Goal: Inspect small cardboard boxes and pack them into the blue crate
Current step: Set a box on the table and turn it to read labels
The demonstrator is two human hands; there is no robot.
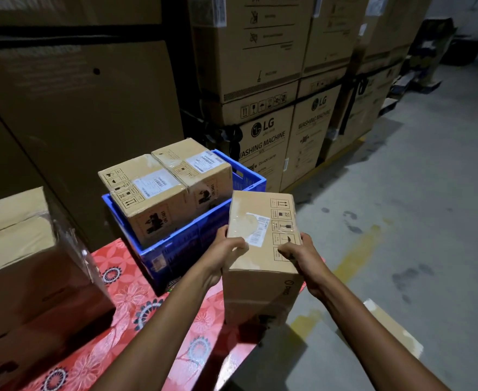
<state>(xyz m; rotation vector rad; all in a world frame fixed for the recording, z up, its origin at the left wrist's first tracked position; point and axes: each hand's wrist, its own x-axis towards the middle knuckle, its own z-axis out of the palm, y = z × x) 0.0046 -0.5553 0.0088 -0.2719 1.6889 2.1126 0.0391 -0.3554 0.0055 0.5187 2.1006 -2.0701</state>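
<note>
front big carton (263,153): "lg" logo, "washing machine", and "do not clamp" lower down; row of handling pictograms above the logo. next carton (312,131) on its right: "lg", "washing machine". third carton (370,88): only part of an lg logo shows. held small box (260,277): white barcode label (256,230) and a column of handling pictograms, digits too small to read. near crate box (147,198) and far crate box (201,170) in the blue crate (181,249): white barcode labels, pictograms, upside-down black side print, unreadable.

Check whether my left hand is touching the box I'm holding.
Touching. Head view shows the left hand gripping the box by its left edge, thumb on top.
</note>
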